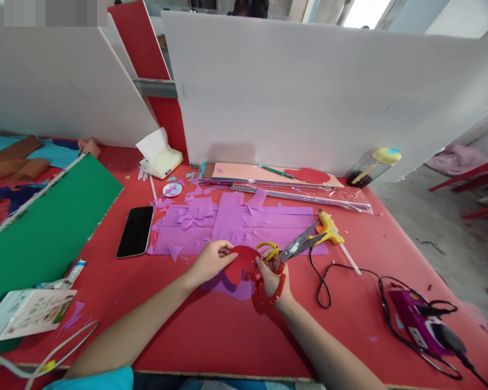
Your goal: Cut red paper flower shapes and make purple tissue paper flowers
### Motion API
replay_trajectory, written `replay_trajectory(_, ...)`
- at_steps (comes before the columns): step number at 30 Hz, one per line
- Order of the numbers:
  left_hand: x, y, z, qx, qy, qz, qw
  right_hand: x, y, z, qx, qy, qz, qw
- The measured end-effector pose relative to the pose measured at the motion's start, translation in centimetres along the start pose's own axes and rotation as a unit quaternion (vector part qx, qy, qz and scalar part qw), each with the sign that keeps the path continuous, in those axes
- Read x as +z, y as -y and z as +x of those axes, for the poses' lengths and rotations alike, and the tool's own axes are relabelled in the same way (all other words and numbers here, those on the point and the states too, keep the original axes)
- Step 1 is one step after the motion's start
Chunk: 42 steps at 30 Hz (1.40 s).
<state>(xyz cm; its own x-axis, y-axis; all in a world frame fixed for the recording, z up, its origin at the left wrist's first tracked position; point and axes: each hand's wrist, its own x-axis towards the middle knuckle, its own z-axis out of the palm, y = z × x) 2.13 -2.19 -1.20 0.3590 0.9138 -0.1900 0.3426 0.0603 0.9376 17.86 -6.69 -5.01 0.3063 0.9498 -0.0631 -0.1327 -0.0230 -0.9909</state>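
My left hand (213, 262) is closed, pinching the left edge of a round red paper piece (241, 261) between thumb and fingers. At its right edge my right hand (273, 275) has its thumb on the same piece. That hand also holds scissors (295, 248) with yellow handles, their blades parted and pointing up and right, away from the paper. Purple paper scraps (244, 290) show just below the red piece. Beyond my hands lie wide purple paper strips (230, 216), with one strip crossing over the others.
A yellow glue gun (329, 230) with a black cord lies right, near a purple power strip (421, 319). Left are a phone (135, 232), a tissue pack (162, 162) and a green sheet (57, 233). Behind stand a bottle (370, 168) and a white board (309, 97).
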Motion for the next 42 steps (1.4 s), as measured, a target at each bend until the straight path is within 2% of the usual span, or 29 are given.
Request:
replay_trajectory(4,0.4,1.4,-0.2,-0.018,-0.034,-0.029,0.999,0.2,-0.5,-0.1,-0.006,-0.008,-0.014,1.000)
replay_trajectory(9,0.8,2.5,-0.4,-0.022,-0.045,-0.041,0.998,0.1,-0.9,0.1,-0.012,0.002,-0.042,0.999)
replay_trajectory(19,1.3,2.0,-1.1,-0.010,-0.024,-0.045,0.999,0.0,-0.8,-0.2,-0.025,-0.004,-0.090,0.996)
replay_trajectory(28,1.9,2.2,-1.4,0.016,-0.004,-0.059,0.998,0.1,-2.0,-0.8,-0.029,0.033,-0.066,0.997)
replay_trajectory(38,2.3,2.0,-1.7,-0.009,-0.046,-0.016,0.999,0.4,-2.2,-1.2,-0.035,0.034,-0.066,0.997)
replay_trajectory(42,2.0,2.2,-1.6,-0.010,-0.058,-0.008,0.998,0.3,-1.7,-1.0,-0.016,0.025,-0.065,0.997)
